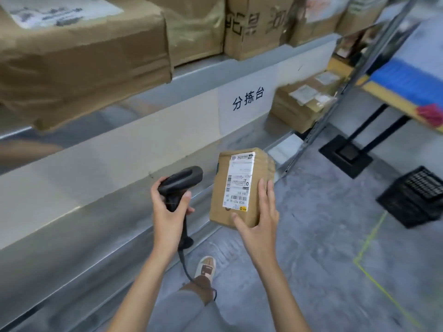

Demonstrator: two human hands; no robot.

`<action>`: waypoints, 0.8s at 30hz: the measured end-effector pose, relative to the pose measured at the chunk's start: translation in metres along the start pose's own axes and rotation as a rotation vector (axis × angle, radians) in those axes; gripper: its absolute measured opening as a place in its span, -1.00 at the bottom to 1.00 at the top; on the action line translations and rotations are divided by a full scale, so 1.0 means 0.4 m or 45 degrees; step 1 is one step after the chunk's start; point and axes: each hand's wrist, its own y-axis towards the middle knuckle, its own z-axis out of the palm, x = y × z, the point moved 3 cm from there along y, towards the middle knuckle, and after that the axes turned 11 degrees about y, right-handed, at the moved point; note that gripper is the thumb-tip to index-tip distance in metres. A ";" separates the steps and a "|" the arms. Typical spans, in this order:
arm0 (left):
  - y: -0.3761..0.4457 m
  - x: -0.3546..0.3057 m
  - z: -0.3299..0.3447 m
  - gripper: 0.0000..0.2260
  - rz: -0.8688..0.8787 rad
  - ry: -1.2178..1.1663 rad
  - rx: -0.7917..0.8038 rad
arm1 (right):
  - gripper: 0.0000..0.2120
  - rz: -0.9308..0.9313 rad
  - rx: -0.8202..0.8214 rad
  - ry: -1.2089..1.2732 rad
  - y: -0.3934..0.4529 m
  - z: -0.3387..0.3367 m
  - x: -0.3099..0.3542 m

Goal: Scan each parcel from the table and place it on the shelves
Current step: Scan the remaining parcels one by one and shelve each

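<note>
The parcel (241, 188), a small brown cardboard box with a white shipping label (238, 184) on its upper face, is held in the air in front of the shelves (239, 65), just past the edge of the lower shelf and above the grey floor (323, 236). The right hand (257, 219) holds it from the near right corner: the fingers (265, 195) lie along the box's right side and top, and the thumb presses the near edge below the label. The left hand (167, 212) is curled around the grip of a black barcode scanner (178, 188), whose head is tipped toward the parcel, just beside it but not touching. A black cable (185, 267) hangs from the scanner's handle down past the person's shoe (206, 267).

On the upper shelf sit several larger cardboard boxes (84, 56), some wrapped in brown tape. A white sign (248, 99) with printed characters hangs on the front of that shelf. Further back on the lower shelf lies a stack of flat boxes (302, 104). To the right stand a desk (393, 92) with a yellow edge and a black plastic crate (414, 195) on the floor.
</note>
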 end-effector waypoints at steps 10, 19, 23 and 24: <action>0.253 -0.046 0.332 -0.53 0.027 0.009 0.186 | -0.05 0.090 -0.135 -0.009 0.313 -0.090 -0.059; 0.355 -0.048 0.546 -0.55 -0.153 -0.080 0.091 | -0.08 0.111 -0.074 0.042 0.538 -0.179 -0.149; 0.379 -0.045 0.641 -0.53 -0.171 0.007 -0.019 | -0.06 0.096 0.089 0.095 0.676 -0.210 -0.206; 0.384 -0.045 0.662 -0.53 -0.168 0.030 -0.064 | -0.06 0.093 0.141 0.104 0.712 -0.215 -0.218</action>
